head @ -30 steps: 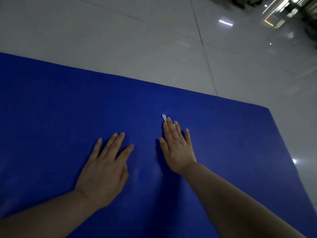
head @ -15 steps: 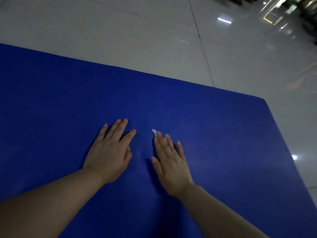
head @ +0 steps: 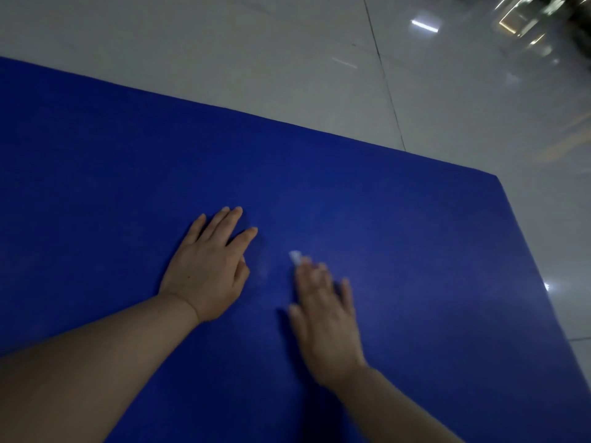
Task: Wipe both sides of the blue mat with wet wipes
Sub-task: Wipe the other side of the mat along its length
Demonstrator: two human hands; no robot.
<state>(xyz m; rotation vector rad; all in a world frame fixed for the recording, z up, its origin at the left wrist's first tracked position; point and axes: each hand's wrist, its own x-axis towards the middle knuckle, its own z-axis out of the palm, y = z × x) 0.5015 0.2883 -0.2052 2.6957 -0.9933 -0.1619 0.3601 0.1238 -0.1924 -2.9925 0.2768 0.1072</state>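
Your right hand (head: 324, 318), fingers flat on the wet wipe (head: 295, 256), has slid back toward you across the blue mat (head: 415, 251), left hand (head: 208, 266) flat alongside, so this side's wiping continues.

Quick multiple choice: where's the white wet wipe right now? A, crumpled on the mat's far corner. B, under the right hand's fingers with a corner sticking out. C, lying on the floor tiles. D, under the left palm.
B: a white corner of the wet wipe pokes out past the fingertips of the right hand, flat on the blue mat.
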